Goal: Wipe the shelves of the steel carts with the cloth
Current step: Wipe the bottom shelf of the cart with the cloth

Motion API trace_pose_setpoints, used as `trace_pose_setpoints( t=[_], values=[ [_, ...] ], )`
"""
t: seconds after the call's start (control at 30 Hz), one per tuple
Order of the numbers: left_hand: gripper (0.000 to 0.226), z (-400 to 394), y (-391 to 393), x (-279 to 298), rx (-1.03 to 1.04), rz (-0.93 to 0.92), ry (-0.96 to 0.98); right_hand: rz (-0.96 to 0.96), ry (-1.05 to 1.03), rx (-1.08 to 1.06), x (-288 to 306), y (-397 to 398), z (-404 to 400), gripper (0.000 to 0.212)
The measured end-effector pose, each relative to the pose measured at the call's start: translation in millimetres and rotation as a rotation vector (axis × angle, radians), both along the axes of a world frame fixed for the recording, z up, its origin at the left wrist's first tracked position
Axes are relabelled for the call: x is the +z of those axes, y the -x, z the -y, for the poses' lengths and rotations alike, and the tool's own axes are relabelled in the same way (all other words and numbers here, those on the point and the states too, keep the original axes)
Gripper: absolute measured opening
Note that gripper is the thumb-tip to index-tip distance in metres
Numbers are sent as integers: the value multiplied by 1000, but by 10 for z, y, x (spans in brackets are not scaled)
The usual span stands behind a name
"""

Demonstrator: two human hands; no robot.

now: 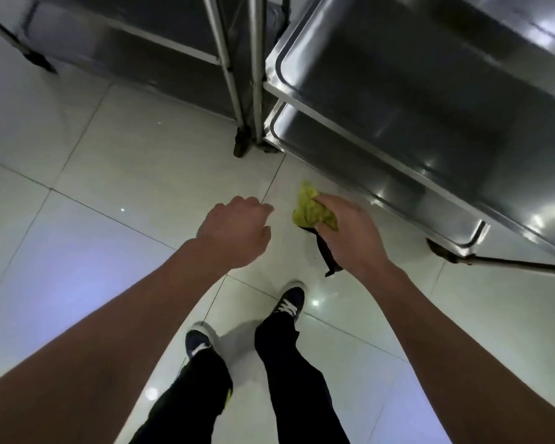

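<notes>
- A crumpled yellow-green cloth point(311, 210) is bunched in the person's right hand point(346, 233), held in the air over the floor, just in front of the nearest steel cart and below its shelf edges. It touches no shelf.
- The right hand's fingers curl round the cloth, the back of the hand facing the camera. A dark strip point(326, 251) hangs beneath this hand; what it is cannot be told.
- The left hand point(234, 230) is just beside the right one, apart from the cloth. Its fingers are loosely curled downward and it holds nothing.
- The right-hand steel cart point(430, 100) stands at an angle, filling the upper right. Two of its tray-like shelves with raised rims show, one above the other; the lower shelf point(382, 161) reflects bright ceiling light.
- A second steel cart point(135, 43) stands to the upper left, its upright posts close beside those of the first cart.
- Pale glossy floor tiles point(109, 187) with dark seams lie under everything.
- At the bottom are the person's legs in black trousers point(289, 363) and dark shoes with white laces point(287, 302), the right foot ahead of the left.
</notes>
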State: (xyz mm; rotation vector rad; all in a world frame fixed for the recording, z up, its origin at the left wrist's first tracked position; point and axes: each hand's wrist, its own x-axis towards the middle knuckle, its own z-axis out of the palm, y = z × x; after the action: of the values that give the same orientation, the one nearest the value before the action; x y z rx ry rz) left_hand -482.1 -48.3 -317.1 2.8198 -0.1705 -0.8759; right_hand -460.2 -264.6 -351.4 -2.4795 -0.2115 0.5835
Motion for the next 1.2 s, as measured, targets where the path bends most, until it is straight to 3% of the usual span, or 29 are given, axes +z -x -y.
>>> trace_pose_setpoints(
  t=[0.27, 0.4, 0.53, 0.87, 1.1, 1.2],
  values=[
    [46, -586, -158, -835, 67, -9, 132, 11, 49, -59, -755, -105, -486, 48],
    [41, -920, -278, -1077, -24, -19, 122, 58, 130, -128, -968, -221, -705, 44],
    [42, -1128, -579, -1404, -77, 99, 191, 71, 117, -200, -1385, -468, -899, 44],
    [45, -1009, -1555, -3193, -180, 244, 201, 273, 45, -263, -3084, -1354, -898, 47],
    [52, -696, -2110, -4004, -248, 420, 190, 564, 82, -293, -3705, -1982, -703, 49],
    [54, -607, -2301, -4191, -282, 458, 173, 580, 112, -252, -3919, -2143, -687, 46]
  ],
)
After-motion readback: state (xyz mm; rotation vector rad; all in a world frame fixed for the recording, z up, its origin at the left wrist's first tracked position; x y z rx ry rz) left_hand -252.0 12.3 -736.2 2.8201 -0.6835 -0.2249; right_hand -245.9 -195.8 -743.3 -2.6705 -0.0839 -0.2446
